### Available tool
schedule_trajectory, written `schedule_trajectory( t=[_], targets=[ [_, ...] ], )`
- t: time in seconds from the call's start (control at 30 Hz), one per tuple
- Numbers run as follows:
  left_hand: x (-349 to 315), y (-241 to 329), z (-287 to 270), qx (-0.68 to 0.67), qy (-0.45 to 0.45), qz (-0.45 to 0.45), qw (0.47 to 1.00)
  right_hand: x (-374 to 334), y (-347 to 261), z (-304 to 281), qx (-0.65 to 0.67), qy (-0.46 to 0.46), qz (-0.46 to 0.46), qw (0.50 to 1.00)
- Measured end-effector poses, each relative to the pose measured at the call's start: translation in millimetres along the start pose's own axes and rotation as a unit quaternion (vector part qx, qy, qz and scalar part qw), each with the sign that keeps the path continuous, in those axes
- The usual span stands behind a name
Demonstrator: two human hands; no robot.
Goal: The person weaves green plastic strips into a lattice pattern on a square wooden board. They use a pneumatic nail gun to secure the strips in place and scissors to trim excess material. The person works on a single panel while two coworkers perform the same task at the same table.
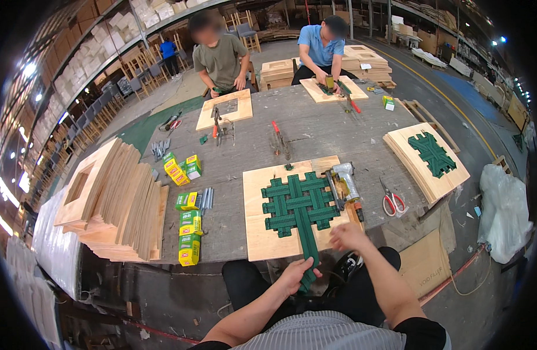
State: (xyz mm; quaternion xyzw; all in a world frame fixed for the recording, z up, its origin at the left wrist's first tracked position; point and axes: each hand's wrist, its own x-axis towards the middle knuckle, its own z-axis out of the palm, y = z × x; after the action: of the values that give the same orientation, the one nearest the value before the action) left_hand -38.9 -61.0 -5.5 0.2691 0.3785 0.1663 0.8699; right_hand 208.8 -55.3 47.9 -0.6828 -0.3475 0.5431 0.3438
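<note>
My left hand [297, 275] is closed round the loose end of a long green webbing strap [302, 224], which hangs past the board's near edge. Woven green straps [277, 204] form a lattice over the wooden panel [254, 233] in front of me and hide its middle. My right hand [347, 237], slightly blurred, is raised near the panel's right edge with fingers loosely bent and apart. It appears to hold nothing. Just beyond it, a pneumatic staple gun [345, 185] rests at the right side of the lattice.
Stacked wooden frames [125, 210] stand at left, beside yellow-green boxes [190, 248]. Scissors [392, 201] lie at right, before panels topped with woven straps [434, 154]. Pliers [280, 137] lie mid-table. Across the table, two people [222, 61] work on wooden frames [332, 89].
</note>
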Motion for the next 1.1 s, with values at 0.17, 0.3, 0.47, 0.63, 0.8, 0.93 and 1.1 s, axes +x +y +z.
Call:
schedule_trajectory(
  t=[0.17,0.3,0.47,0.63,0.8,0.93,1.1],
  targets=[
    [-20,-33,7,-0.101,-0.127,-0.04,0.986,-18,24,50,0.153,-0.142,0.089,0.974],
    [-39,-45,-4,-0.058,-0.138,-0.05,0.987,-9,18,80,0.353,-0.19,0.121,0.908],
    [-45,-52,5,0.08,-0.089,-0.013,0.993,21,3,90,0.334,-0.113,0.131,0.927],
    [-44,8,-13,0.66,0.036,0.191,0.725,18,-1,108,0.268,-0.058,0.098,0.957],
    [-38,56,-17,0.666,0.164,0.447,0.575,1,5,118,0.246,-0.016,0.066,0.967],
    [-13,69,-8,0.788,0.102,0.374,0.478,-11,18,126,0.228,0.012,0.054,0.972],
    [4,68,-11,0.822,0.059,0.378,0.421,-29,34,134,0.211,0.049,0.027,0.976]
  ],
)
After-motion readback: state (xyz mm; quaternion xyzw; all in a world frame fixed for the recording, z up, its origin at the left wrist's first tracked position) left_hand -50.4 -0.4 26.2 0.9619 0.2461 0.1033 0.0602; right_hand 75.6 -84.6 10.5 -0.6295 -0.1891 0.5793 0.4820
